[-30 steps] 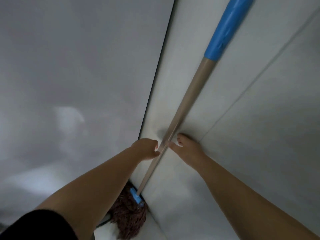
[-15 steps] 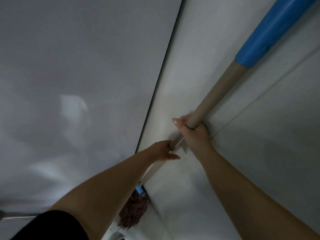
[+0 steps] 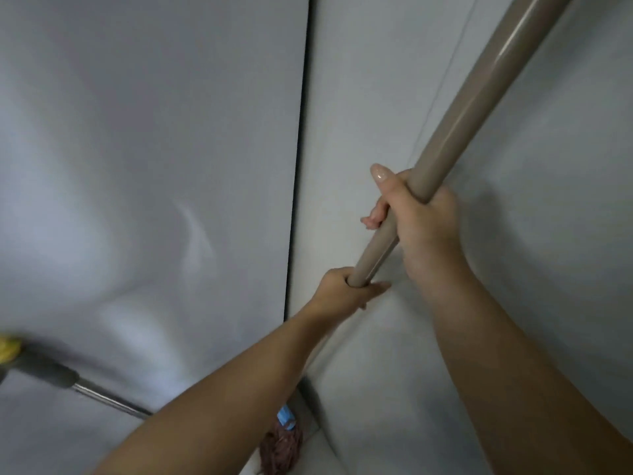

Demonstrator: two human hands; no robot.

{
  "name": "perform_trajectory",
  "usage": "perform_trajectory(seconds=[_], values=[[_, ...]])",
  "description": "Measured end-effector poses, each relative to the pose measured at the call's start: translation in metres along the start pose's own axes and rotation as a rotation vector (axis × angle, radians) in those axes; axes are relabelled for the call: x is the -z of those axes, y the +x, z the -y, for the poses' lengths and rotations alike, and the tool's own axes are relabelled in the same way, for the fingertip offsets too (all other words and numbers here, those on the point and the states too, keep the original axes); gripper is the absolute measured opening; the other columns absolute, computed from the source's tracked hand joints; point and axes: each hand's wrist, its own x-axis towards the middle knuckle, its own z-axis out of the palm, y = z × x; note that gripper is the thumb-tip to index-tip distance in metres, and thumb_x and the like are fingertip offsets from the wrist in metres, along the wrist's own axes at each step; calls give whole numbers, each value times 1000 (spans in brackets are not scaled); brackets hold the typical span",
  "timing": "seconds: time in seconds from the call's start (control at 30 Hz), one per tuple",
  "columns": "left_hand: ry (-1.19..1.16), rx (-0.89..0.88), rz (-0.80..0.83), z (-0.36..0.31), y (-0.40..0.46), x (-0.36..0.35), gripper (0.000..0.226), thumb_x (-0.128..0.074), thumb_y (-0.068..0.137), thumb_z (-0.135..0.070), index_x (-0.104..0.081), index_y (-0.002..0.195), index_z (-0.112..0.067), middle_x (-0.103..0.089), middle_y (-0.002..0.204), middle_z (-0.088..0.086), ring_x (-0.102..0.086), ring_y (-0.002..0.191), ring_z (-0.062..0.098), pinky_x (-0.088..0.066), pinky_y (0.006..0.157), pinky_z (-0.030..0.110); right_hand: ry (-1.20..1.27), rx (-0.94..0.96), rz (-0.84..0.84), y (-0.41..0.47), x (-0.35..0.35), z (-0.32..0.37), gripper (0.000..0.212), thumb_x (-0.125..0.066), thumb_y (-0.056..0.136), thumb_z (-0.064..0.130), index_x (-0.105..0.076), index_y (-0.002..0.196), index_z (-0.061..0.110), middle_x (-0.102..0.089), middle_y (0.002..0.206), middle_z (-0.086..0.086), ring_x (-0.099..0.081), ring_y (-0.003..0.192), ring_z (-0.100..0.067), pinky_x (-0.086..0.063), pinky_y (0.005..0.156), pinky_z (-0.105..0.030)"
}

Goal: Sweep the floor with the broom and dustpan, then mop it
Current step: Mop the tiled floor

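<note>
Both hands wrapped round smooth taupe mop pole: right hand higher, left hand just below. Reddish-brown string mop head well below left hand.

I see two pale grey walls meeting at a dark corner seam near frame centre, under dim light.

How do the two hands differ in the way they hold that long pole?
The right hand grips the mop handle higher up, nearer the camera; the left hand grips it lower, toward the mop head. The right hand's thumb points up along the pole, nail showing; the left hand's thumb lies across below it. Both curl fully round the same handle.
</note>
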Motion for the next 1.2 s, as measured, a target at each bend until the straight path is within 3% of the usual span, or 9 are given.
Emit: perform_trajectory(seconds=[0.17,0.4,0.57,0.77,0.87,1.0,1.07,1.2], values=[[-29,-69,-228,-14,-76,-39,34,-70,73,-13,-43,53,-12,-44,49,2,-40,45,13,-36,54,26,150,83,228,-51,27,52,33,-67,73,23,-53,42,24,-50,38,5,-51,36,-11,-46,46,-21],[-123,-174,-395,-60,-176,-62,43,-59,79,6,-40,46,-14,-41,36,-9,-38,36,6,-35,45,18,295,140,408,-117,27,145,25,-67,69,24,-47,55,17,-42,34,9,-39,29,-7,-35,36,-17],[-207,-228,-488,-75,-256,-63,32,-56,60,-16,-42,32,-21,-39,32,-9,-35,34,7,-32,48,23,330,169,552,-175,1,190,31,-68,68,30,-45,54,16,-42,34,7,-38,28,-9,-33,36,-15],[-191,-304,-617,-59,-373,-35,43,-60,70,-38,-43,33,-24,-39,35,-7,-36,37,9,-37,48,21,422,109,813,-272,-50,228,39,-71,73,38,-49,43,27,-46,38,6,-41,31,-10,-36,37,-18],[-249,-359,-733,-50,-446,-16,41,-61,65,-51,-46,38,-23,-38,34,-7,-37,33,8,-38,44,19,497,84,929,-334,-84,257,31,-70,77,36,-54,55,20,-46,38,5,-39,30,-9,-36,36,-18],[-310,-410,-884,-36,-558,15,52,-61,70,-53,-40,50,-11,-37,34,-7,-35,29,7,-33,38,19,542,46,1055,-433,-133,296,39,-68,80,41,-49,51,21,-47,38,4,-42,31,-8,-38,37,-20],[-276,-415,-987,-29,-615,29,58,-62,75,-59,-41,47,-13,-37,34,-8,-34,29,6,-31,38,19,555,35,1120,-482,-155,315,37,-66,81,42,-48,58,19,-47,37,6,-42,30,-7,-38,37,-19],[-105,-325,-1237,-17,-719,51,49,-51,69,-57,-45,34,-22,-38,31,-7,-34,30,8,-32,41,21,681,-10,1240,-569,-186,348,35,-66,82,40,-49,60,19,-47,38,7,-41,32,-6,-37,36,-16]])
